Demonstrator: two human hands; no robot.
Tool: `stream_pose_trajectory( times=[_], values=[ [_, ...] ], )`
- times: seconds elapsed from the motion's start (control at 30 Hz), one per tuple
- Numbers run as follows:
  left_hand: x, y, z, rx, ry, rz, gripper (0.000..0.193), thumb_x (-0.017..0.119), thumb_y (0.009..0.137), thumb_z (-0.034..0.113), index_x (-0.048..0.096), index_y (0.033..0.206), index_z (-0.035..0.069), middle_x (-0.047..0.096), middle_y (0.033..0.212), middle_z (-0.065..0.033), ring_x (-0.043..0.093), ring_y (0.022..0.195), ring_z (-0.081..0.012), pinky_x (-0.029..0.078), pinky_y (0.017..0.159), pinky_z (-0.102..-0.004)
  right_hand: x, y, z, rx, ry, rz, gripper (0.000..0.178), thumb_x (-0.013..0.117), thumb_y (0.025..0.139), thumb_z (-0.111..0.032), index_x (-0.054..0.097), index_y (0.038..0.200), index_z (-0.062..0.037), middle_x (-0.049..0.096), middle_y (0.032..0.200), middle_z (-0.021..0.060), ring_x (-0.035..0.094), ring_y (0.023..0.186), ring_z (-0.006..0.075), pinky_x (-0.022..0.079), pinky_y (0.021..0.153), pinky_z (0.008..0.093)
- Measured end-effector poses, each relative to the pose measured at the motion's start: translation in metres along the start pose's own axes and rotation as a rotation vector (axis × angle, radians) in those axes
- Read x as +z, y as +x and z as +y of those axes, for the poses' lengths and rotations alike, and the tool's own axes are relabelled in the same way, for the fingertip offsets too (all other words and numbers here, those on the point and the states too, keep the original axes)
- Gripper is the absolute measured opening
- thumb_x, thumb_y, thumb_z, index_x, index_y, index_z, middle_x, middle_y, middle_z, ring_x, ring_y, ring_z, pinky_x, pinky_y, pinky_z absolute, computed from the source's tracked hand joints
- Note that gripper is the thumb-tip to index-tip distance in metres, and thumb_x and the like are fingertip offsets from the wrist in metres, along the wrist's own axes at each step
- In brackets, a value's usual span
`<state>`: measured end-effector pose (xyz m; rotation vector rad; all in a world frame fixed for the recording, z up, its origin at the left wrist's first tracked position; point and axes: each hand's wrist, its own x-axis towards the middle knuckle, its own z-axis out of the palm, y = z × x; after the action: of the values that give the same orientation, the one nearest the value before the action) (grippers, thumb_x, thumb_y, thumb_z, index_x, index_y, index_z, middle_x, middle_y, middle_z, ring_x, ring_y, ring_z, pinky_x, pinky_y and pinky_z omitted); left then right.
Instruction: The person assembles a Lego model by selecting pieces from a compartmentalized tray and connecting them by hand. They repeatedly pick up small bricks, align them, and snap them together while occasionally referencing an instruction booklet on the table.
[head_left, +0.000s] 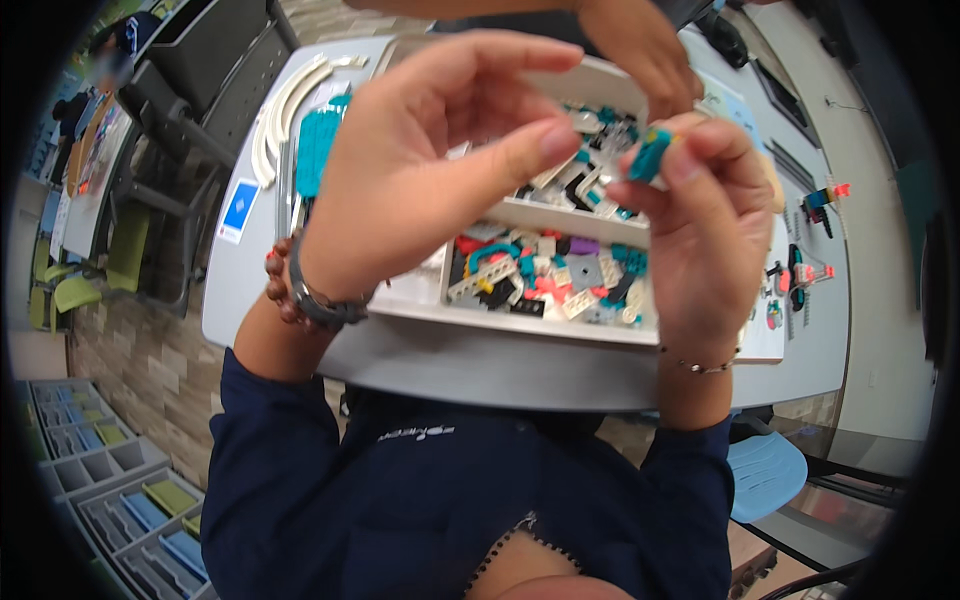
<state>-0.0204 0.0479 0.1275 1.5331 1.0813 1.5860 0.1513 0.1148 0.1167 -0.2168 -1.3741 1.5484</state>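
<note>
My right hand (pixel 705 220) pinches a small teal building brick (pixel 652 156) with a touch of yellow on it, between thumb and fingertips. It is raised above the right side of a white sorting tray (pixel 540 326). My left hand (pixel 420 175) is held over the tray's left part, thumb and fingers apart, with nothing between them. Below the hands, the near compartment holds mixed bricks (pixel 575 270) in teal, white, coral, black and yellow. More white, black and teal pieces (pixel 600 150) lie in the far compartment, partly covered by my hands.
Another person's hand (pixel 650 60) reaches over the tray's far side. Teal plates (pixel 320 150), curved white pieces (pixel 285 105) and a blue-and-white card (pixel 238 210) lie left on the grey table (pixel 450 368). Small brick assemblies (pixel 800 275) lie right. A blue chair (pixel 765 470) stands near right.
</note>
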Motion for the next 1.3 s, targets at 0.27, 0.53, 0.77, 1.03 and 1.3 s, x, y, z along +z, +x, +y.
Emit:
stream_pose_trajectory(
  times=[0.27, 0.53, 0.77, 1.03, 1.3],
  values=[
    [-0.018, -0.002, -0.005, 0.168, 0.764, -0.346, 0.017, 0.062, 0.071, 0.0, 0.063, 0.088, 0.002, 0.059, 0.076, -0.0061, 0.054, 0.072, -0.0163, 0.041, 0.066, -0.0272, -0.027, -0.007, -0.031, -0.078, 0.029, -0.04, 0.018, 0.044, 0.086, -0.008, 0.052, 0.102, -0.0045, 0.045, 0.099, 0.0114, 0.049, 0.079, 0.0192, 0.044, 0.064, 0.0271],
    [0.0, -0.012, -0.049, 0.217, 1.148, -0.995, 0.004, 0.059, 0.064, 0.009, 0.057, 0.06, 0.008, 0.05, 0.063, -0.0027, 0.052, 0.065, -0.0192, 0.038, 0.067, -0.0302, -0.053, 0.002, -0.058, -0.055, 0.043, -0.16, 0.032, 0.041, 0.087, -0.007, 0.038, 0.113, 0.0105, 0.035, 0.107, 0.0146, 0.044, 0.085, 0.0172, 0.043, 0.071, 0.0255],
    [0.005, -0.012, -0.054, 0.25, 1.164, -1.029, 0.007, 0.056, 0.064, 0.009, 0.054, 0.058, 0.011, 0.049, 0.064, -0.0026, 0.051, 0.066, -0.019, 0.036, 0.068, -0.0291, -0.053, 0.004, -0.05, -0.041, 0.065, -0.123, 0.039, 0.044, 0.085, -0.006, 0.036, 0.12, 0.0082, 0.042, 0.113, 0.0208, 0.05, 0.088, 0.0196, 0.049, 0.072, 0.0286],
    [0.002, 0.008, 0.008, 0.231, 0.559, -0.388, 0.023, 0.06, 0.067, -0.011, 0.056, 0.087, 0.0, 0.057, 0.079, -0.0095, 0.054, 0.074, -0.0196, 0.042, 0.068, -0.0256, -0.015, 0.004, -0.042, 0.027, -0.095, -0.001, 0.03, 0.05, 0.078, 0.0, 0.049, 0.108, 0.0032, 0.056, 0.095, 0.0168, 0.062, 0.077, 0.0205, 0.055, 0.068, 0.031],
    [0.013, -0.005, 0.016, 0.387, 0.344, -0.123, 0.026, 0.057, 0.068, -0.015, 0.055, 0.091, -0.003, 0.056, 0.085, -0.0118, 0.054, 0.08, -0.0173, 0.043, 0.072, -0.0265, 0.002, -0.004, -0.027, 0.008, -0.06, -0.086, 0.024, 0.057, 0.073, 0.006, 0.052, 0.096, 0.0026, 0.056, 0.09, 0.0128, 0.06, 0.08, 0.0188, 0.053, 0.071, 0.0315]
  ],
)
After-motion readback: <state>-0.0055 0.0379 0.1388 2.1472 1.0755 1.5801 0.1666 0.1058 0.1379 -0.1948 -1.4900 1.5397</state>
